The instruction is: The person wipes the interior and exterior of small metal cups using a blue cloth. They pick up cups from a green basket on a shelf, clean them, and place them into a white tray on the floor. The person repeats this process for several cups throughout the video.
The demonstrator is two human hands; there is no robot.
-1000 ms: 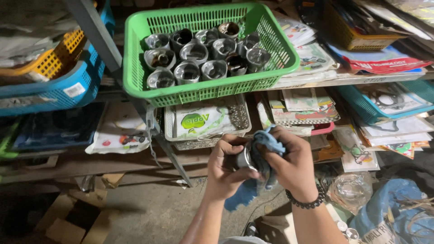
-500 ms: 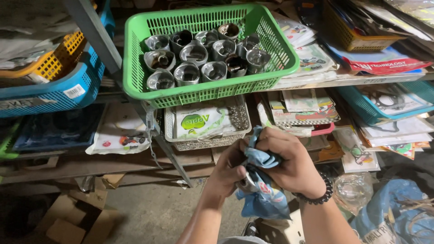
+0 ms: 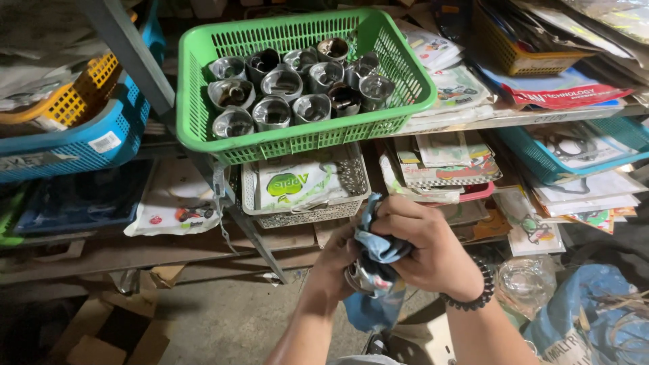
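Metal cylinder (image 3: 359,276) sits between both hands' fingers (image 3: 399,220), wrapped in blue cloth (image 3: 376,247).

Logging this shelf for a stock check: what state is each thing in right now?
Left hand: gripping a metal part.
Right hand: pressing a blue cloth over it.
Green basket: on the shelf, filled with metal cups.
Grey tray: holds a packet.

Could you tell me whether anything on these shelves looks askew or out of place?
The green basket sits skewed, its front edge overhanging the shelf. Inside it, the metal pistons lean at mixed angles. Gasket packets on the shelf below lie in slumping, uneven piles.
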